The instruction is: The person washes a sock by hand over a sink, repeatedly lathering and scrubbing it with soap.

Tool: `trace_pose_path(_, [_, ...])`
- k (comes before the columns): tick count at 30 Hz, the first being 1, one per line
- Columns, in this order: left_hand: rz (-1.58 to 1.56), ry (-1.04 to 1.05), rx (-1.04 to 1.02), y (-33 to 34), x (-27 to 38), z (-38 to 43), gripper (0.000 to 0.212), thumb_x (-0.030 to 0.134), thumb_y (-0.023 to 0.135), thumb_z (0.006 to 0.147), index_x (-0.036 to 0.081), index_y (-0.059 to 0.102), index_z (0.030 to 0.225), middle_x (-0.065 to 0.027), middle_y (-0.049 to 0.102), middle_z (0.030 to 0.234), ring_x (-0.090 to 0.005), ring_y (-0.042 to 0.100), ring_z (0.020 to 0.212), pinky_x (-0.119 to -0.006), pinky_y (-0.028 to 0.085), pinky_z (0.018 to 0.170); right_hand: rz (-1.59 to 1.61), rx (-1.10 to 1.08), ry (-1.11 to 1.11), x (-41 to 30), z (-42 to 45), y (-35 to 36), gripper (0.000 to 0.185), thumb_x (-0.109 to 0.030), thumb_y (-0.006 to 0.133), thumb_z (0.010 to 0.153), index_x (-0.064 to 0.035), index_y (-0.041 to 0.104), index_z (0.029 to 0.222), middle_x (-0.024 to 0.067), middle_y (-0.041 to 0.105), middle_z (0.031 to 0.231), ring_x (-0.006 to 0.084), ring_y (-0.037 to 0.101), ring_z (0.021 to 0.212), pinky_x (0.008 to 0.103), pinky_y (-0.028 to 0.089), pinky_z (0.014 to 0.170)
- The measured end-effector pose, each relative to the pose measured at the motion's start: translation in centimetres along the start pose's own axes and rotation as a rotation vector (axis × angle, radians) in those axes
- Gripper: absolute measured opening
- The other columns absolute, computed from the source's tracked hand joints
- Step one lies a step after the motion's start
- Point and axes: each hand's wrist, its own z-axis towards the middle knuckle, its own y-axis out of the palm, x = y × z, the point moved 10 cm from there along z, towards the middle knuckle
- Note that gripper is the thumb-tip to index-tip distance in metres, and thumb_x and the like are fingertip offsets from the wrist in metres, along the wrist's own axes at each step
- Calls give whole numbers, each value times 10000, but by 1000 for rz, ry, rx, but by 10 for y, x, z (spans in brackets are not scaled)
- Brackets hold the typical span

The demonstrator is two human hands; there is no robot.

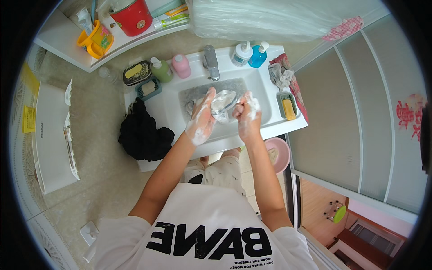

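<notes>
My left hand [201, 119], covered in white suds, holds a soapy white-and-grey cloth item [223, 101] over the sink basin [263, 104]. Its fingers are nearly straight, with the cloth against the palm side. My right hand [249, 116] is also foamy, its fingers curled at the right edge of the cloth. Exactly what kind of garment or cloth this is, I cannot tell. Below the hands, cloudy grey water [233, 84] fills part of the basin. More wet fabric [189, 106] shows in it, partly hidden behind my left hand. Above the basin stands a metal faucet [211, 62].
Black bunched fabric [145, 135] lies on the sink's left side. Soap dishes [148, 88], a green pump bottle [162, 70] and a pink bottle [181, 66] stand behind it. White [242, 54] and blue [258, 55] pump bottles and yellow soap [288, 109] are at right. A pink basin [279, 155] sits below.
</notes>
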Motion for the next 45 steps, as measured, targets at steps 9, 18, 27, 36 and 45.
trace_pose_path(9, [28,61,-7,-3,2,3,424,371,467,934,2,542,1129,-10,583,1025,-96,547,907,-255,442,782,-675,-196,-38,-26,-5,31,237,-252,563,843,-47,551,963,12,538,799,99,496,669,229,410,562])
trace_pose_path(18, [317,126,-49,23,27,-16,338,366,489,927,43,588,930,0,582,879,-62,544,785,-220,429,685,217,-79,296,10,-13,31,138,-221,572,865,-84,559,873,3,585,813,101,584,740,226,449,561])
trace_pose_path(27, [-67,56,218,-28,-17,17,266,394,496,905,141,552,844,22,548,714,-126,561,670,-261,475,607,-1079,119,-583,-33,-28,52,184,-116,668,680,12,560,757,165,588,677,353,567,591,394,456,560])
trace_pose_path(36, [-11,-20,97,-25,-16,9,194,299,517,905,107,542,916,13,519,785,-96,526,703,-255,445,596,-996,213,-499,6,-13,16,274,-144,694,635,17,598,835,202,570,708,373,553,669,441,437,628])
trace_pose_path(45, [-277,-52,-248,-23,-31,22,202,281,477,920,116,550,1011,-22,559,926,-124,563,859,-270,476,749,-1074,30,-578,-11,-20,53,215,-68,647,653,16,604,846,203,620,737,348,612,653,418,462,584])
